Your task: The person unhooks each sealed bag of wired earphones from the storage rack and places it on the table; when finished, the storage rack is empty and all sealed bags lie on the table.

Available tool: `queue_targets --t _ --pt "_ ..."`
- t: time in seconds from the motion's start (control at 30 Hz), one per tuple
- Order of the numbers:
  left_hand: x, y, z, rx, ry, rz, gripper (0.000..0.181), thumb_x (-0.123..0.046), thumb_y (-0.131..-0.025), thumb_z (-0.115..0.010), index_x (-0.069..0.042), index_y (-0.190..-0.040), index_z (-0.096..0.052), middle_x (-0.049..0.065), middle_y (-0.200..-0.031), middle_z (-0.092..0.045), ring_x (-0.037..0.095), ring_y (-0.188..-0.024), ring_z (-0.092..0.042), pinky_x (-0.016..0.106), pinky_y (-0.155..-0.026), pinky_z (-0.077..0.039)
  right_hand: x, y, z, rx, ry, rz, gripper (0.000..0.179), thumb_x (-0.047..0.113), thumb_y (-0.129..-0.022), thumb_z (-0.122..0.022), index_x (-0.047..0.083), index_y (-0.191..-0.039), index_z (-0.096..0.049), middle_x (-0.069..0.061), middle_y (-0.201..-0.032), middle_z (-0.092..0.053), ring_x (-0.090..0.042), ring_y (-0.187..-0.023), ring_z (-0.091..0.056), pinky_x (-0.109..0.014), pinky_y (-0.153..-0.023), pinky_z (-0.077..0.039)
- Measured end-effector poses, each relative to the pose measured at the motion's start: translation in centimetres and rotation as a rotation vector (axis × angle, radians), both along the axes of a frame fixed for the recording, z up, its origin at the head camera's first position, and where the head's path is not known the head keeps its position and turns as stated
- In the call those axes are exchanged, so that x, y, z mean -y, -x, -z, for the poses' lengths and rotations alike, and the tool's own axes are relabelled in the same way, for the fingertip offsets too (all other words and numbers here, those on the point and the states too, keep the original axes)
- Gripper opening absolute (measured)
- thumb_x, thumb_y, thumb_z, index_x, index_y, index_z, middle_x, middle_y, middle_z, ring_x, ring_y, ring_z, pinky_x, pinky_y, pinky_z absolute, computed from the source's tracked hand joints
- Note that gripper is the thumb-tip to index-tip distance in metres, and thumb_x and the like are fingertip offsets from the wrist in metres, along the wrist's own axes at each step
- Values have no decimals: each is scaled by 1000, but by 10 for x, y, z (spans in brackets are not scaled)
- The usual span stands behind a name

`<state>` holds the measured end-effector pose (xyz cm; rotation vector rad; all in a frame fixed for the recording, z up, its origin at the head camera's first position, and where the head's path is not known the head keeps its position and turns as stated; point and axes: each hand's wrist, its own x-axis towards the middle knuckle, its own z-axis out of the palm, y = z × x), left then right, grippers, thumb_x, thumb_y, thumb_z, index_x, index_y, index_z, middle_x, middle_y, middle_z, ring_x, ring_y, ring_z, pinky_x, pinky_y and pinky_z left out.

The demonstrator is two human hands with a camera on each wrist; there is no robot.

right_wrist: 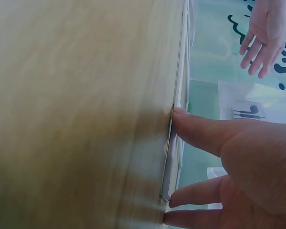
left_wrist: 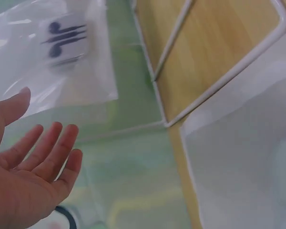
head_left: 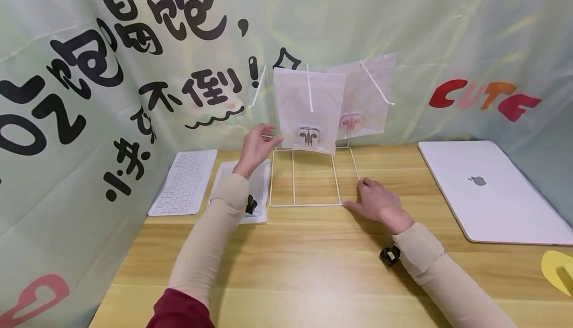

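A white wire display rack stands on the table with white hooks rising at its back. From one hook hangs a clear bag with dark-printed earphones. Behind it, to the right, hangs another bag with pink-printed earphones. My left hand is held up beside the front bag's lower left edge, fingers loosely spread and the palm empty in the left wrist view. My right hand touches the rack's front right corner, thumb and fingers extended along its wires.
A flat clear bag lies left of the rack, partly under my left forearm. A white keyboard is at the far left. On the right lie a silver laptop and a yellow object. A printed cloth backdrop surrounds the table.
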<state>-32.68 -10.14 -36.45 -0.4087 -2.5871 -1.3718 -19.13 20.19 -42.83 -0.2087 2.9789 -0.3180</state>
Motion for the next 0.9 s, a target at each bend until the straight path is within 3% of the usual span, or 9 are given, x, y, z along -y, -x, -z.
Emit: queue_targets --t 0.2,0.4,0.6,0.9 --pt "-12 9 4 -26 -6 8 41 -20 -91 -74 0 -125 -61 16 -113 -68 29 -104 -64 37 -90 -49 0 0 0 7 0 -1 84 57 -93 -59 -8 -144 -41 -31 -147 -37 -50 -129 -40 -65 -89 -44" --pt "-25 16 -3 -21 -32 -47 34 -20 -90 -76 -3 -117 -65 10 -105 -70 23 -99 -66 34 -87 -50 0 1 0 -3 0 3 84 57 -92 -60 -7 -143 -42 -30 -146 -38 -50 -127 -42 -65 -86 -46" --pt "-35 14 -10 -27 -44 -94 27 -16 -90 -75 -1 -110 -66 11 -98 -68 23 -93 -65 32 -83 -51 0 1 0 -10 5 1 84 56 -92 -61 -8 -143 -42 -31 -146 -38 -50 -128 -42 -65 -86 -46" --pt "-33 10 -10 -63 -7 -122 18 -20 -89 -77 -4 -85 -69 8 -92 -71 21 -86 -69 32 -78 -53 -1 2 0 -10 7 -3 85 56 -92 -61 -9 -143 -41 -31 -147 -37 -51 -129 -40 -67 -87 -44"
